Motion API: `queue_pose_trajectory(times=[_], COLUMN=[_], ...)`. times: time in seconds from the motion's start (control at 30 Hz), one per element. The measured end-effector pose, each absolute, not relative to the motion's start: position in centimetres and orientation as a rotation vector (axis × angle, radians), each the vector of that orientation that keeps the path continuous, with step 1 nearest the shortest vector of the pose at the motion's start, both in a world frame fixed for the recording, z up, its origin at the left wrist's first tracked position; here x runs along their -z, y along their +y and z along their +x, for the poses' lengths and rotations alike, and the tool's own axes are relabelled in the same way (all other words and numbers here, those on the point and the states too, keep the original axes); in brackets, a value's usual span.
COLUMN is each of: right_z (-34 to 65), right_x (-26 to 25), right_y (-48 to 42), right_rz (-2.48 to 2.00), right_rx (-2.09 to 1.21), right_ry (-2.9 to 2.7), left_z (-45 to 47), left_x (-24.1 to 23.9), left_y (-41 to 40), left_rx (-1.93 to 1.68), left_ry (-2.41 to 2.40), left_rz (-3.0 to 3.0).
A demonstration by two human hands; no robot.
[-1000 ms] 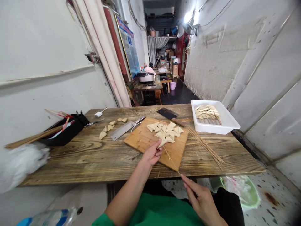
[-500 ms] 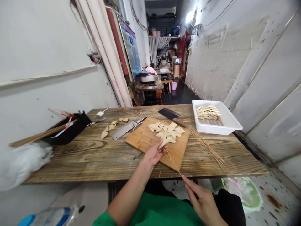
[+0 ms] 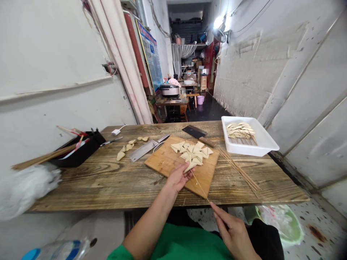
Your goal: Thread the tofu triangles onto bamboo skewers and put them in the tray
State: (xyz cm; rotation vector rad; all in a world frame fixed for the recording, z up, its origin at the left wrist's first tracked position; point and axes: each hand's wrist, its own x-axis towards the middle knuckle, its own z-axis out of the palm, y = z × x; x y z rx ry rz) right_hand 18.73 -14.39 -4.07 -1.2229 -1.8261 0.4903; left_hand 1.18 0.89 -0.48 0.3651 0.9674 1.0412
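Over the front of a wooden cutting board [image 3: 158, 162], my left hand [image 3: 179, 177] is closed on a pale folded triangular piece [image 3: 190, 166], perhaps tofu skin or dough. My right hand [image 3: 231, 225], beyond the table's front edge, pinches the near end of a thin wooden skewer [image 3: 200, 186]. The skewer's far end meets the piece at my left fingers; how deep it goes in is hidden. Several more pale triangles [image 3: 193, 148] lie heaped on the board just past my left hand.
A white tray [image 3: 251, 148] of skewered pieces stands at the right, with loose skewers [image 3: 240, 169] nearby. Two cleavers, one silver [image 3: 146, 148] and one dark [image 3: 193, 131], lie by the board. Pale scraps [image 3: 126, 147] and a black box [image 3: 78, 153] are at left. A person [image 3: 189, 75] sits far back.
Almost nothing differs. Both hands keep their hold on the piece and the skewer, and the view has shifted very slightly.
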Motion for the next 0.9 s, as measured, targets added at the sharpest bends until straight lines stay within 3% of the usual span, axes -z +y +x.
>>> queue_pose_trajectory(times=[0.9], right_z=[17.3], right_x=[4.1], right_y=[-13.8], right_rz=[-1.241], right_rx=[-0.378], right_ry=[-1.777], left_z=[2.5], left_x=[0.5], left_y=[0.1], left_rx=[-1.096], left_ry=[0.925], left_rz=[0.477])
